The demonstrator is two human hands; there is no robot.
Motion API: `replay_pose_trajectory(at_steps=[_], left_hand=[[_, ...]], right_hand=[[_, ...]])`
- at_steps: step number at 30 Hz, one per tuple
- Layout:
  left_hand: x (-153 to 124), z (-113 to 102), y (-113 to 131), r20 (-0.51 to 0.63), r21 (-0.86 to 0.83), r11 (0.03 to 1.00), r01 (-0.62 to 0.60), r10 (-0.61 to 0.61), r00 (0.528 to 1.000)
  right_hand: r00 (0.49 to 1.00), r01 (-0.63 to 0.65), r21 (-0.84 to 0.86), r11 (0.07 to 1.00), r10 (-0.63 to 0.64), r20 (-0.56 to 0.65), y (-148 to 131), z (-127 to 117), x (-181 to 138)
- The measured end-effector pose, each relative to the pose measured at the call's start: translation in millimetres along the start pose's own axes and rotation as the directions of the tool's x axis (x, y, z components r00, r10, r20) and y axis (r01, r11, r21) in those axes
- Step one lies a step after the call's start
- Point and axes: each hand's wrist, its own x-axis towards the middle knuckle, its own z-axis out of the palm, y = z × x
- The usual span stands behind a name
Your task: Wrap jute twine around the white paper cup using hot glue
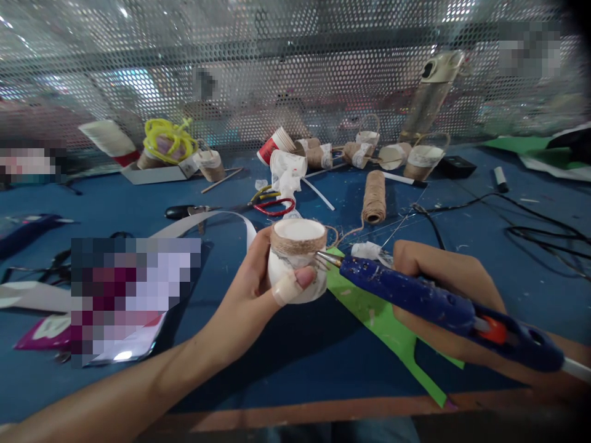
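My left hand (258, 277) is wrapped round a small white paper cup (298, 292), its thumb, with a bandage on it, lying across the front. Brown twine (299, 245) circles the cup just below the rim. My right hand (443, 295) grips a blue hot glue gun (406, 286). The metal nozzle (329, 258) points left and meets the cup's right side by the lower edge of the twine. A strand of twine runs from behind the cup to a twine spool (374, 197) standing farther back.
Green paper (383, 320) lies under the glue gun. Behind the cup are red-handled scissors (274, 207) and a crumpled white strip (289, 172). Several twine-wrapped cups (423, 163) and a bottle (429, 98) stand along the mesh screen (295, 74). Black cable (480, 200) curls at right; a phone (133, 332) lies left.
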Motion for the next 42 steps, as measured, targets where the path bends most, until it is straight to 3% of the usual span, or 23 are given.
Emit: replay_pose_trajectory(at_steps=[42], left_hand=[[-0.6,-2.5,-1.2,0.024,-0.057,0.998,-0.004,0.006,1.0]], right_hand=[[0.999,0.039,-0.026,0.999,-0.038,0.032,-0.6,-5.3,2.3]])
